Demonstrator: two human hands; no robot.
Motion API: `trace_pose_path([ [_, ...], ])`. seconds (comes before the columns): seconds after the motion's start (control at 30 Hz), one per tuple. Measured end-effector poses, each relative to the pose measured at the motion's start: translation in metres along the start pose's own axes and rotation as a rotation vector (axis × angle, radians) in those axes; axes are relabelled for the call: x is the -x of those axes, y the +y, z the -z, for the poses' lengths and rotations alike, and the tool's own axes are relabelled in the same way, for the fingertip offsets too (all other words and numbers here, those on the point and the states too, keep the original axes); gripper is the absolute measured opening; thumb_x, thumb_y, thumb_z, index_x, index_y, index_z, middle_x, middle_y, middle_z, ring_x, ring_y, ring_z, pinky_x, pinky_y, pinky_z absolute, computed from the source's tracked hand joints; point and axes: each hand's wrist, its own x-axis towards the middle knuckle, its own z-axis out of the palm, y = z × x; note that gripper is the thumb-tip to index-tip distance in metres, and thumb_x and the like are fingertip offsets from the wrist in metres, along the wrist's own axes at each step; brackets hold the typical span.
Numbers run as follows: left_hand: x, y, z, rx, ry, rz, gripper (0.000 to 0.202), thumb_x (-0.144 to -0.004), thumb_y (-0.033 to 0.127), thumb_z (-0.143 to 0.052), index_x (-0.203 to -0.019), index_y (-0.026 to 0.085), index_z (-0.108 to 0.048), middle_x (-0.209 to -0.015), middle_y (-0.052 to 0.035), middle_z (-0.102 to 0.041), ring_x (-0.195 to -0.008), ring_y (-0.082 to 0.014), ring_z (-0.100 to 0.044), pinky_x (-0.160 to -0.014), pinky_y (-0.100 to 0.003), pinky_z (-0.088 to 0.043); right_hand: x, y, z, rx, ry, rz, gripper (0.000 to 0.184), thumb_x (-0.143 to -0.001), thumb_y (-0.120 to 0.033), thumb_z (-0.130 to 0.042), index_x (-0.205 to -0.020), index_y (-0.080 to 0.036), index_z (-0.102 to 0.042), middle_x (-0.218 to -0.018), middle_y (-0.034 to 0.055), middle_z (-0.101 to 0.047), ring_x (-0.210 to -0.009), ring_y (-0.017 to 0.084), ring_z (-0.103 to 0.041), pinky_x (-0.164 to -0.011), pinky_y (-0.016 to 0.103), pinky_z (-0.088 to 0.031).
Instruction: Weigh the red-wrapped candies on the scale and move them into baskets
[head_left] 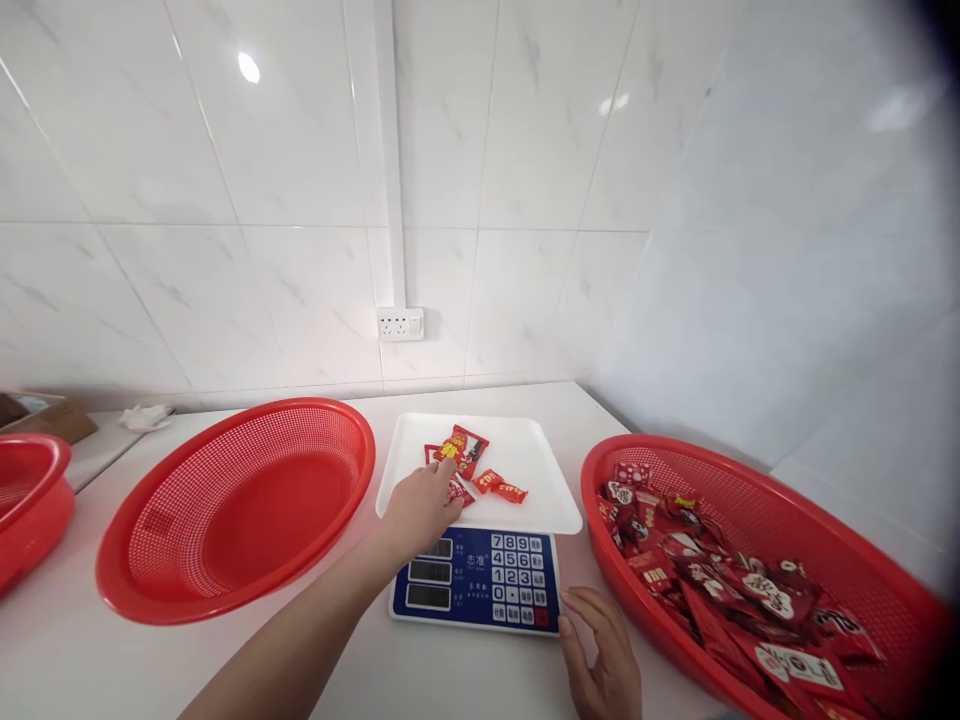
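My left hand [421,508] reaches over the white tray [540,470] of a blue electronic scale [480,580], its fingers closed on red candy packets [461,450] lying on the tray. Two small red candies [499,486] lie just right of that hand. My right hand [600,655] rests on the table at the scale's front right corner, fingers loosely spread, holding nothing. It sits between the scale and a red basket [862,560] full of red wrapped candies [720,580].
An empty red mesh basket [232,505] stands left of the scale. Another red basin [30,500] is at the far left edge. A white wall socket [400,323] sits on the tiled wall behind. Crumpled paper [146,417] lies at the back left.
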Motion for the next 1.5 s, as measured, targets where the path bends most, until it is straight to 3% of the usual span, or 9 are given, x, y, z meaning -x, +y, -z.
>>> trace_pose_path([
  [0.1, 0.008, -0.007, 0.009, 0.053, 0.016, 0.026, 0.022, -0.082, 0.025, -0.048, -0.103, 0.022, -0.049, -0.097, -0.004, -0.061, -0.07, -0.0178, -0.062, -0.053, -0.025, -0.042, 0.001, 0.003, -0.002, 0.0, 0.009, 0.025, 0.016, -0.084, -0.021, -0.051, -0.098, -0.019, -0.059, -0.086, 0.0087, -0.063, -0.079, 0.021, -0.062, -0.065, 0.034, -0.054],
  [0.27, 0.034, -0.049, 0.043, 0.191, 0.265, 0.169, 0.019, -0.087, 0.027, -0.04, -0.101, 0.025, -0.051, -0.106, -0.0038, -0.052, -0.082, -0.0161, -0.06, -0.064, -0.024, -0.047, 0.006, 0.01, -0.004, -0.026, -0.022, 0.016, 0.015, -0.084, -0.019, -0.051, -0.098, -0.018, -0.058, -0.087, 0.0093, -0.062, -0.081, 0.02, -0.061, -0.067, 0.031, -0.053],
  [0.47, 0.053, -0.093, 0.059, -0.091, 0.29, 0.346, 0.033, -0.086, 0.038, -0.041, -0.112, 0.022, -0.054, -0.119, -0.0112, -0.049, -0.099, -0.028, -0.055, -0.07, -0.036, -0.05, 0.013, 0.019, -0.006, -0.02, -0.077, -0.024, 0.018, -0.084, -0.019, -0.051, -0.101, -0.019, -0.057, -0.09, 0.0095, -0.062, -0.082, 0.021, -0.061, -0.068, 0.033, -0.053],
  [0.57, 0.038, -0.075, 0.051, -0.107, 0.207, 0.191, 0.036, -0.087, 0.041, -0.04, -0.115, 0.023, -0.055, -0.129, -0.0078, -0.048, -0.116, -0.0292, -0.044, -0.088, -0.04, -0.044, 0.011, 0.016, -0.006, -0.033, -0.071, -0.034, 0.017, -0.084, -0.02, -0.051, -0.1, -0.019, -0.057, -0.089, 0.0096, -0.062, -0.081, 0.02, -0.061, -0.066, 0.031, -0.053],
  [0.7, -0.007, -0.035, 0.032, -0.036, -0.026, -0.008, 0.04, -0.09, 0.044, -0.034, -0.116, 0.022, -0.054, -0.117, -0.0057, -0.059, -0.111, -0.0218, -0.05, -0.088, -0.032, -0.044, 0.005, 0.008, -0.006, -0.055, -0.02, -0.032, 0.014, -0.085, -0.02, -0.051, -0.097, -0.019, -0.058, -0.085, 0.0091, -0.062, -0.078, 0.019, -0.061, -0.064, 0.03, -0.053],
  [0.9, -0.071, -0.015, 0.004, -0.119, -0.063, 0.042, 0.048, -0.083, 0.053, -0.041, -0.094, 0.011, -0.063, -0.105, -0.0179, -0.061, -0.105, -0.0334, -0.051, -0.086, -0.045, -0.041, 0.003, 0.005, -0.005, -0.05, 0.0, -0.015, 0.014, -0.084, -0.018, -0.051, -0.096, -0.018, -0.059, -0.084, 0.0088, -0.063, -0.077, 0.018, -0.061, -0.062, 0.027, -0.053],
  [1.13, -0.079, -0.003, -0.007, -0.051, -0.033, 0.044, 0.029, -0.08, 0.04, -0.051, -0.099, 0.018, -0.054, -0.103, -0.0102, -0.064, -0.099, -0.0266, -0.057, -0.082, -0.036, -0.043, 0.004, 0.002, -0.004, -0.076, -0.019, -0.02, 0.015, -0.084, -0.017, -0.051, -0.097, -0.019, -0.059, -0.084, 0.0088, -0.063, -0.076, 0.019, -0.061, -0.059, 0.028, -0.053],
  [1.27, -0.062, -0.004, 0.015, 0.032, 0.005, 0.081, 0.021, -0.084, 0.031, -0.045, -0.103, 0.024, -0.047, -0.092, -0.0021, -0.067, -0.079, -0.0182, -0.063, -0.061, -0.025, -0.043, 0.002, 0.002, -0.004, -0.087, -0.023, -0.031, 0.016, -0.084, -0.017, -0.051, -0.098, -0.018, -0.059, -0.084, 0.009, -0.063, -0.076, 0.018, -0.061, -0.059, 0.027, -0.053],
  [1.5, -0.005, -0.066, 0.096, -0.121, 0.194, 0.239, 0.021, -0.087, 0.036, -0.037, -0.098, 0.024, -0.05, -0.091, -0.0046, -0.063, -0.077, -0.0233, -0.06, -0.051, -0.028, -0.04, -0.002, 0.0, -0.003, -0.106, -0.006, -0.047, 0.015, -0.084, -0.017, -0.05, -0.096, -0.019, -0.059, -0.083, 0.0079, -0.064, -0.075, 0.018, -0.063, -0.06, 0.026, -0.053],
])
